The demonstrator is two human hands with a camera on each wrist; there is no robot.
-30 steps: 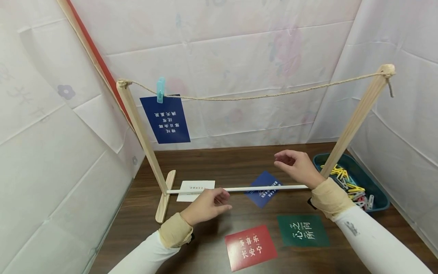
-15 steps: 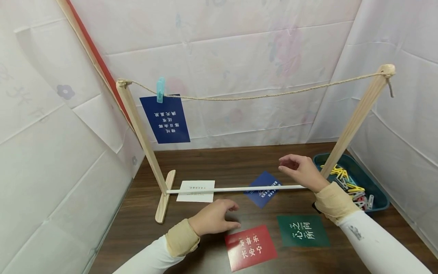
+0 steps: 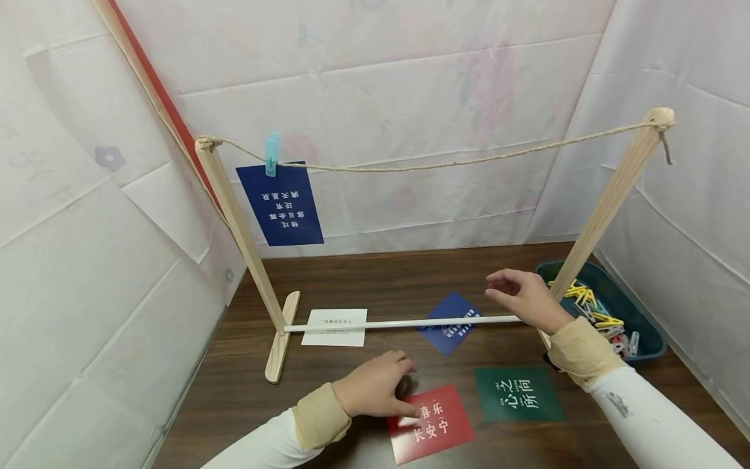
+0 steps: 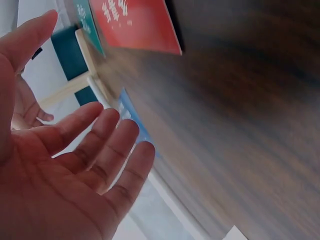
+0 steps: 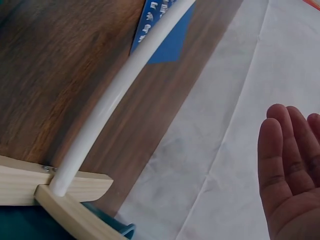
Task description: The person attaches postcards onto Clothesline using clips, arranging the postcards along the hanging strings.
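Observation:
My left hand (image 3: 379, 385) hovers over the left edge of a red card (image 3: 432, 430) with white characters, thumb and fingers spread apart. In the left wrist view its palm (image 4: 65, 185) holds nothing, and the red card (image 4: 140, 25) lies beyond the thumb. My right hand (image 3: 530, 298), fingers loosely bent and holding nothing, is above the right end of a white rod (image 3: 404, 324). A green card (image 3: 519, 395) lies right of the red one. Behind the rod's line are a blue card (image 3: 451, 326) and a white card (image 3: 335, 335).
A wooden frame's left post (image 3: 240, 228) and right post (image 3: 612, 202) carry a rope (image 3: 404, 169). From it a light-blue clothespin (image 3: 272, 155) hangs a dark blue card (image 3: 281, 208). A dark green basket (image 3: 647, 329) of several coloured clothespins (image 3: 609, 322) stands at right.
My left hand has moved right and toward me, from near the rod to over the red card. My right hand has shifted slightly right and toward me.

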